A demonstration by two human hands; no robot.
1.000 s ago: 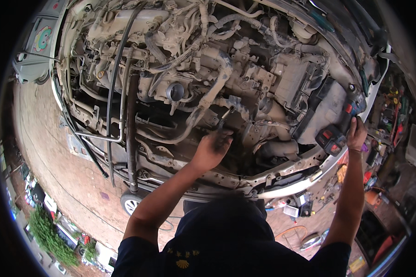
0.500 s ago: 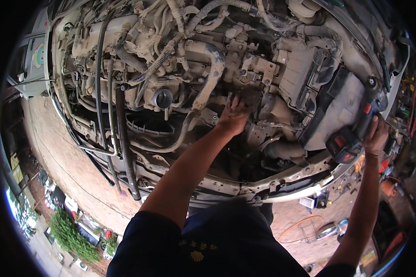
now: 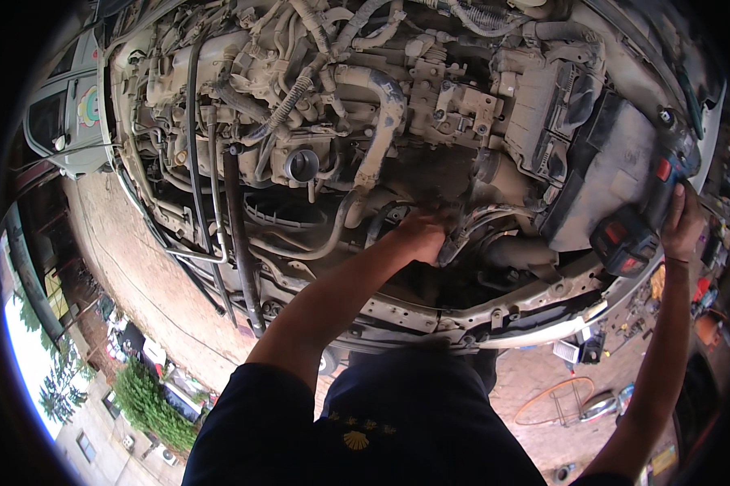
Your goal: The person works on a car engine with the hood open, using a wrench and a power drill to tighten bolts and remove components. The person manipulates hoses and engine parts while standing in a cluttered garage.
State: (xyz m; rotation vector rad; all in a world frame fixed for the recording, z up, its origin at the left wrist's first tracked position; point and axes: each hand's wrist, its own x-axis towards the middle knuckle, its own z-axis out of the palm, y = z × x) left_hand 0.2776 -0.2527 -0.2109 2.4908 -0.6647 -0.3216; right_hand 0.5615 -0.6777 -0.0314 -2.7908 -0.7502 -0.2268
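Note:
My left hand (image 3: 423, 235) reaches into the gap between the engine and the front crossmember. Its fingers curl down into shadow beside a dark wiring harness (image 3: 488, 214); whatever they grip is hidden. Just left of that hand runs a large curved, dusty hose (image 3: 379, 134). Over at the right edge of the engine bay, my right hand (image 3: 683, 227) is closed round the grip of a cordless impact wrench (image 3: 671, 172). Its black and red battery (image 3: 627, 240) points toward me, and the tool leans by a dusty dark plastic box (image 3: 612, 162).
A round open pipe mouth (image 3: 302, 166) faces up on the left side of the engine. A dark bar (image 3: 242, 235) and thinner rods cross the bay there. The front crossmember (image 3: 462, 320) lies before me. Assorted tools and parts lie on the ground at right, near an orange hoop (image 3: 555, 401).
My left hand has come back toward the front crossmember, and its fingers have gone from spread to curled. The wiring harness beside it has shifted. My right hand still holds the impact wrench.

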